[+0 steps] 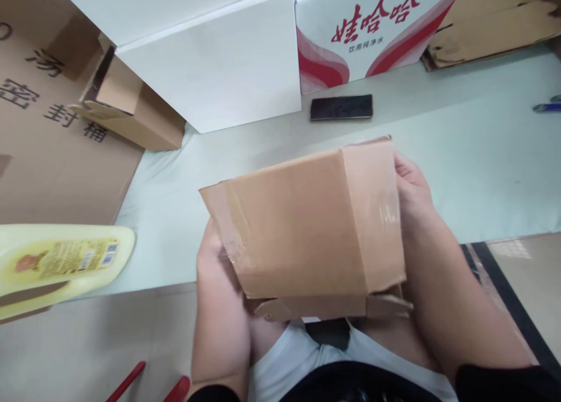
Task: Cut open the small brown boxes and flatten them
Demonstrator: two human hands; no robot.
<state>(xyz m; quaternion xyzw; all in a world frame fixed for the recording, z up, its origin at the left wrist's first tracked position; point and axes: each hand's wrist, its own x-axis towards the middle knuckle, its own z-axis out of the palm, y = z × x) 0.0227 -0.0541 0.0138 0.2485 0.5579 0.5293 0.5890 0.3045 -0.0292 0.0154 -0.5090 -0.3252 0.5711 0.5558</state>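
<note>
Flaps (324, 307): at the near edge of the box (302, 227); likely bendy, a poor hold.
My left hand (214, 247): curled against the box's left side, fingertips hidden.
My right hand (412, 186): gripping the box's right edge.
Box: between my hands; probably light, fairly stiff, slick where taped; best held by its side walls.
Phone (341, 107): on the table (491, 156), beyond the box.

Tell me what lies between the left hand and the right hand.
In the head view, a brown cardboard box lies between the left hand and the right hand, with one hand at each side of it.
</note>
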